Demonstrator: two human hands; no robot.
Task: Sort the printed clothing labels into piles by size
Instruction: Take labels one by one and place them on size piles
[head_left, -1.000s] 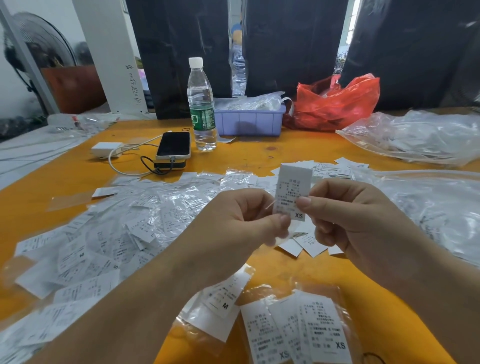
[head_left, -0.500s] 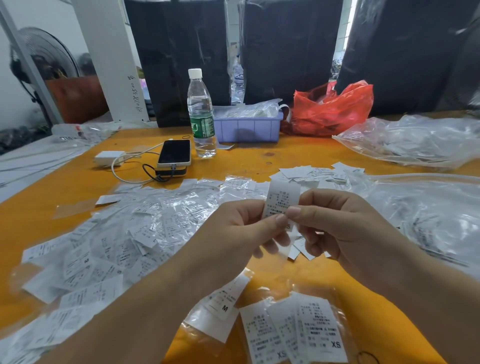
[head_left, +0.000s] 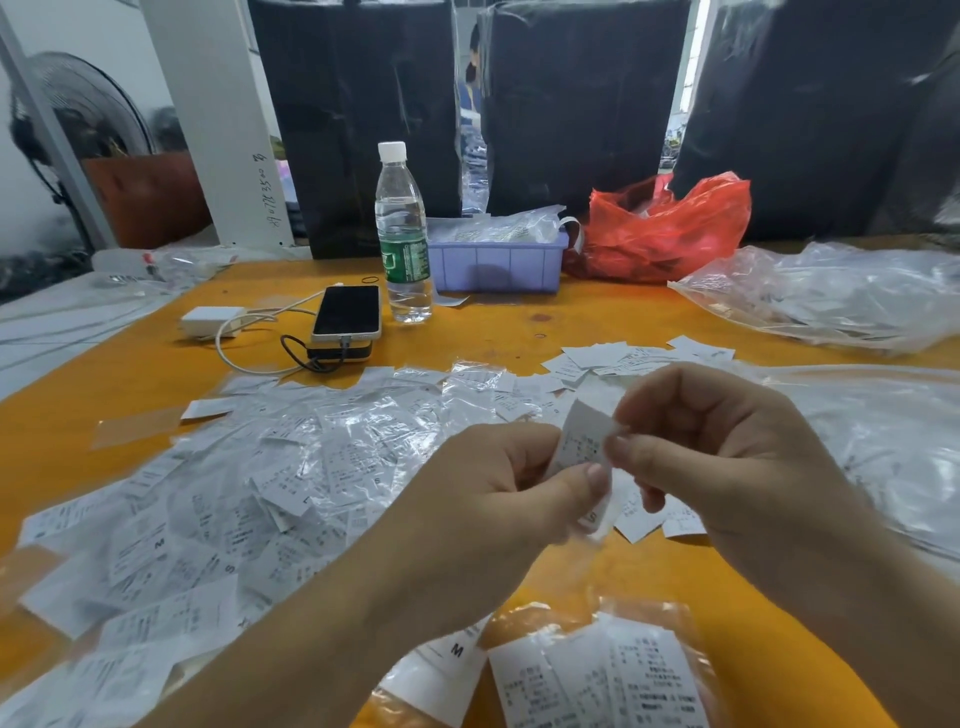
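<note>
Head view. Both hands raised over the near centre of the orange tabletop (head_left: 597, 322), meeting on one white printed label (head_left: 584, 439). Left hand (head_left: 498, 499): thumb and curled fingers pinch the label's lower part. Right hand (head_left: 727, 457): thumb and forefinger pinch its upper right edge, other fingers curled underneath. Label tilted, slightly bent; print blurred, size letter not readable.

Loose labels (head_left: 270, 493), many in clear sleeves, lie spread over the left and centre of the tabletop; an "M" and an "S" are legible among them. Small pile of bare labels (head_left: 602, 358) sits just beyond the hands. Near edge: bagged stack (head_left: 623, 680) of labels, beside it on the left a label marked "M" (head_left: 452, 652).

Far side: water bottle (head_left: 402, 234) standing upright, purple bin (head_left: 498, 262) just right of it, red plastic bag (head_left: 670, 231) further right. Phone (head_left: 347, 313) rests on a dark power bank, left of the bottle; white charger (head_left: 210, 318) with cable further left. Clear plastic bags (head_left: 831, 296) at far right.
</note>
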